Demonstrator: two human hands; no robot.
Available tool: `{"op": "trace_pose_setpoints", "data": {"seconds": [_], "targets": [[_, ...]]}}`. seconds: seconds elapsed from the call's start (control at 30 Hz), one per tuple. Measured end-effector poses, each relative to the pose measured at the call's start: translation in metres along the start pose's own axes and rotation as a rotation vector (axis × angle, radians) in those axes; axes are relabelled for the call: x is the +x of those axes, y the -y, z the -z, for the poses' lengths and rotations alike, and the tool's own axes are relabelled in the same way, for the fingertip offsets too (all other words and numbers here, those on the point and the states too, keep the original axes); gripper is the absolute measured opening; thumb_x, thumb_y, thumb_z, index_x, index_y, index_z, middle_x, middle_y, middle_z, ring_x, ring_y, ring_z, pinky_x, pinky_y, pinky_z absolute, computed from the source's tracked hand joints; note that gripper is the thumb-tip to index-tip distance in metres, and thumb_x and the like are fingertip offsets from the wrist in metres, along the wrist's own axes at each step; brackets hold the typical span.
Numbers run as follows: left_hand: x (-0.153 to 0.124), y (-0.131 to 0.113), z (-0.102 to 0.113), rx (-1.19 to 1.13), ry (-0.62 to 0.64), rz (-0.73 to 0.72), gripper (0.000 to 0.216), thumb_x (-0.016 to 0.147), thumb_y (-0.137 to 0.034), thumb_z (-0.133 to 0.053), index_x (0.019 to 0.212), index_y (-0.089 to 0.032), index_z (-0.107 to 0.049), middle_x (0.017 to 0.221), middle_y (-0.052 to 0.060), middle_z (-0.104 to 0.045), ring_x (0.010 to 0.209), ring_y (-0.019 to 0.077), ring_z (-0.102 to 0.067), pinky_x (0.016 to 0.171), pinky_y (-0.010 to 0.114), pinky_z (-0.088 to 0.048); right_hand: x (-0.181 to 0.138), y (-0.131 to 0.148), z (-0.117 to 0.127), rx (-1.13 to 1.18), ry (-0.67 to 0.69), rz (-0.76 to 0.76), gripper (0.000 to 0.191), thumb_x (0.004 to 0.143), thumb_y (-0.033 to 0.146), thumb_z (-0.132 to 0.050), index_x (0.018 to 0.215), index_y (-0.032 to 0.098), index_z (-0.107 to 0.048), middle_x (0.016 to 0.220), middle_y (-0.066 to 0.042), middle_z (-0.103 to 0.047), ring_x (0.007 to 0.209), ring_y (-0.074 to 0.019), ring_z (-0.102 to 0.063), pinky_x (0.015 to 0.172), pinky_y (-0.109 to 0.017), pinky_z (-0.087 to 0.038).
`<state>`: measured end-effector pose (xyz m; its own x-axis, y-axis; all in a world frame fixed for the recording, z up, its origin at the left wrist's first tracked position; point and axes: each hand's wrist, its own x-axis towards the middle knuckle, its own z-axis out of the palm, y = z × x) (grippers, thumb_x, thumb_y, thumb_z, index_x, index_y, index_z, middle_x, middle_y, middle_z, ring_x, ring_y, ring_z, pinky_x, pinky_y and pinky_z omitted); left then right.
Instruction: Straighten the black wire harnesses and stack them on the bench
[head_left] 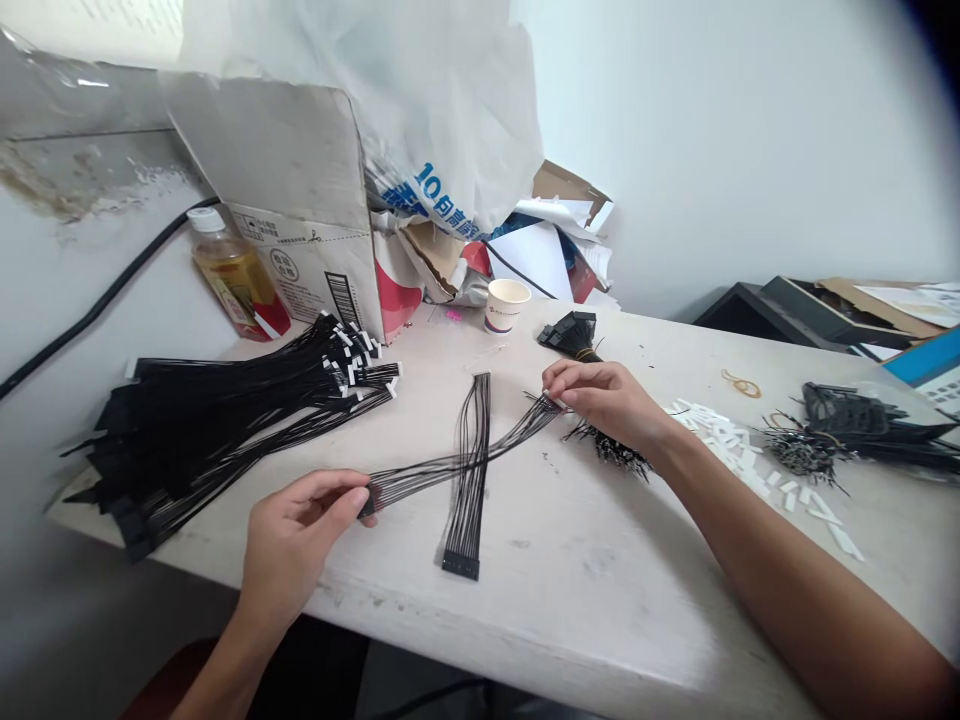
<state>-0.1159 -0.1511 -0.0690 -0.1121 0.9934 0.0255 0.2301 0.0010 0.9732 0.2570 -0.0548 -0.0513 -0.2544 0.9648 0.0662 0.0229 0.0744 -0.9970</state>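
Cable [420, 477] stretched between your two hands, over the table [570, 560]

Your left hand [291, 532] has the thumb and fingers closed in a pinch on the black connector at one end of the cable. Your right hand [611, 400] pinches the other end, at its small white connector, with the fingers curled in. Between them the wires run slightly slack, rising toward your right hand and crossing above a second cable [466, 510], which lies with its black connector toward you and its white one away. You cannot tell whether the two touch where they cross.

To your left is a big pile [225, 430] of similar cables, many white ends turned toward the middle of the table. Behind it a bottle [236, 275] leans by a box [300, 210], with a plastic bag [450, 110] above. A paper cup [505, 310] stands upright near the back.

A tied bundle [571, 335] of black connectors and wires lies partly hidden behind your right hand. Further right are scattered white connectors [739, 450], a rubber band [741, 383] and another bundle [806, 445] with bare wire ends.
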Motion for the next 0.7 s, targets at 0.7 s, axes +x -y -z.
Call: {"op": "trace_pose_setpoints", "data": {"seconds": [0.7], "targets": [[-0.046,-0.026,-0.045,-0.175,0.159,0.257,0.023,0.078,-0.036,-0.080,0.088,-0.018,-0.070,0.060,0.001,-0.070,0.052,0.0196,-0.070,0.056,0.032,-0.058,0.052,0.009,-0.024,-0.243,-0.292,0.063,0.016,0.067,0.027,-0.076,0.075,0.017,-0.066,0.072,-0.003,-0.067,0.061,-0.0113,-0.053,0.059,-0.030,-0.042]]}}
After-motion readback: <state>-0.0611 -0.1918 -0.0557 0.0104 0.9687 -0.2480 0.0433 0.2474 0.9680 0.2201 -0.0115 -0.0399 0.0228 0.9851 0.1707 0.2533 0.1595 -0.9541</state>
